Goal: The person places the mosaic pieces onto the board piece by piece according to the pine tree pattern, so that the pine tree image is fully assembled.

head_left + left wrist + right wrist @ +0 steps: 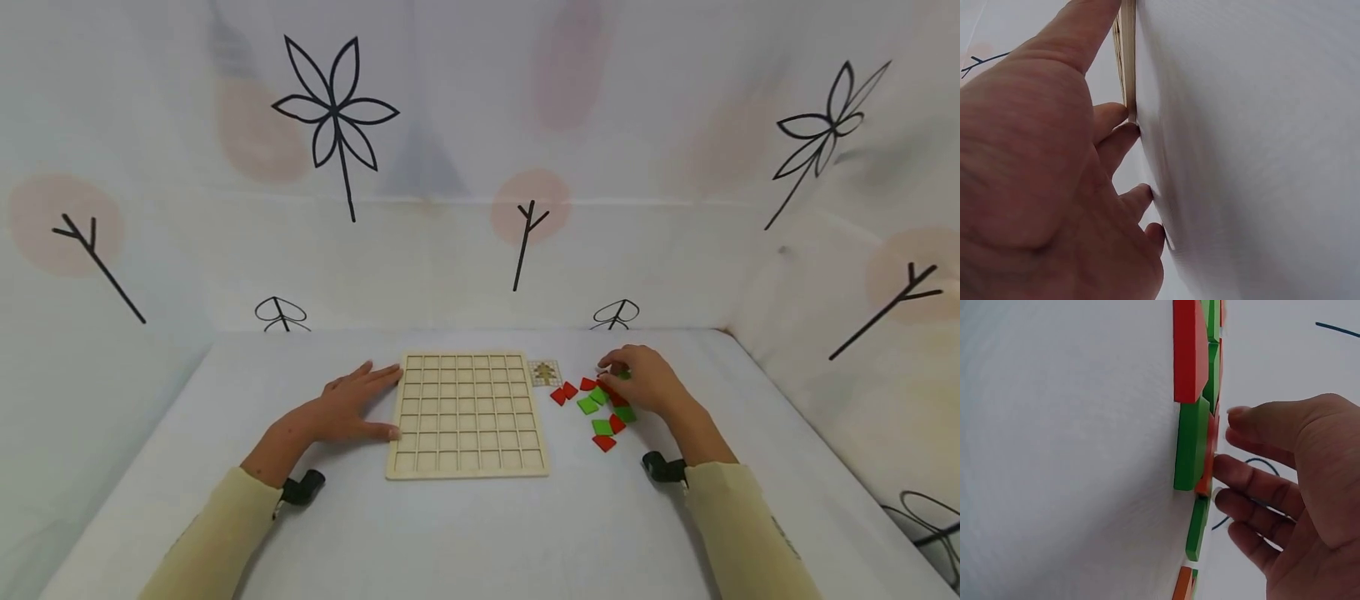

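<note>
A square wooden grid board [467,476] with bare cells lies flat on the table. My left hand [341,412] rests beside it, thumb and fingers spread, with their tips at its left edge. In the left wrist view the thumb reaches along the board's side [1129,56]. My right hand [645,383] hovers low over a loose group of red and green tiles to the right. Its fingers are loosely bent, thumb and forefinger close together, and no tile shows between them. Right under these fingertips, the right wrist view shows a green tile [1191,447] and a red tile [1188,353].
A small card [545,372] with a tree-like picture on a grid lies by the board's upper right corner. Several tiles, such as a red one [604,444], lie nearer the front. A patterned cloth wall [427,267] rises behind the white table [480,542].
</note>
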`<state>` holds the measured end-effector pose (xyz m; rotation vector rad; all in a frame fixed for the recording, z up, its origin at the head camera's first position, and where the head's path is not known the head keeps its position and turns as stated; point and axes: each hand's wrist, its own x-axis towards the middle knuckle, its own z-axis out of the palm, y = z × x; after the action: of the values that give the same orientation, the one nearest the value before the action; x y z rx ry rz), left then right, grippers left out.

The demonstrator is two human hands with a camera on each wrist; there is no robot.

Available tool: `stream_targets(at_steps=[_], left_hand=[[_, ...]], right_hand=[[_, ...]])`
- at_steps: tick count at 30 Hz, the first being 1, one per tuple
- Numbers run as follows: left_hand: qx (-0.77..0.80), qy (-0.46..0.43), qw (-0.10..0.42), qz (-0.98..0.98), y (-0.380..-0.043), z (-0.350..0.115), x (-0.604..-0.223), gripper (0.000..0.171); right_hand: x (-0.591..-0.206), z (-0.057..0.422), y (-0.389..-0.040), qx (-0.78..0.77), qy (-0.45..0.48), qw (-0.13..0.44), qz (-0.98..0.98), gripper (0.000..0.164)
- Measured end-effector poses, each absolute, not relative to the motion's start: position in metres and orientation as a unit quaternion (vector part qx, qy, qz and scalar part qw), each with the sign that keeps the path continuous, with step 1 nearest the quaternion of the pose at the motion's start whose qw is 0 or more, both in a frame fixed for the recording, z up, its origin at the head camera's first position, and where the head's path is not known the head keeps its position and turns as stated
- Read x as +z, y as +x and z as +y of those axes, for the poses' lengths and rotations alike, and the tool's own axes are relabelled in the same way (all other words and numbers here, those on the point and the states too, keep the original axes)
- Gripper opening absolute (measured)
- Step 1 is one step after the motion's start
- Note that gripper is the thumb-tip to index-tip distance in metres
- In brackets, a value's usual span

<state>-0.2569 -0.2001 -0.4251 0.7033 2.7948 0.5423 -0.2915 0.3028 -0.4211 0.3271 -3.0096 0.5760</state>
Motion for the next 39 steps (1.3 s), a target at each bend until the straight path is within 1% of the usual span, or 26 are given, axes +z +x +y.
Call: stream_targets(at_steps=[5, 12, 16, 25, 34, 39], left_hand=[[0.189, 0.237, 0.103, 0.947, -0.255, -0.198, -0.423, 0.103], [0.202, 0.237, 0.102, 0.945, -0.254, -0.197, -0.423, 0.100], [0.209, 0.235, 0.104, 0.944, -0.255, -0.198, -0.425, 0.100], [0.220, 0.232, 0.106, 0.941, -0.256, -0.201, -0.429, 0.100], [0.219, 0.232, 0.111, 0.941, -0.256, -0.200, -0.428, 0.099], [0.219, 0.233, 0.112, 0.941, -0.255, -0.200, -0.426, 0.099]], right_hand=[[-0.420, 0.302, -0.292, 0.166, 0.111, 0.034, -0.979, 0.023], [-0.420, 0.300, -0.293, 0.150, 0.110, 0.037, -0.982, 0.014], [-0.420, 0.298, -0.294, 0.152, 0.108, 0.038, -0.982, 0.013], [-0.416, 0.292, -0.299, 0.155, 0.101, 0.001, -0.983, 0.013], [-0.417, 0.292, -0.303, 0.168, 0.090, -0.039, -0.981, 0.018], [-0.414, 0.294, -0.303, 0.170, 0.092, -0.054, -0.980, 0.014]])
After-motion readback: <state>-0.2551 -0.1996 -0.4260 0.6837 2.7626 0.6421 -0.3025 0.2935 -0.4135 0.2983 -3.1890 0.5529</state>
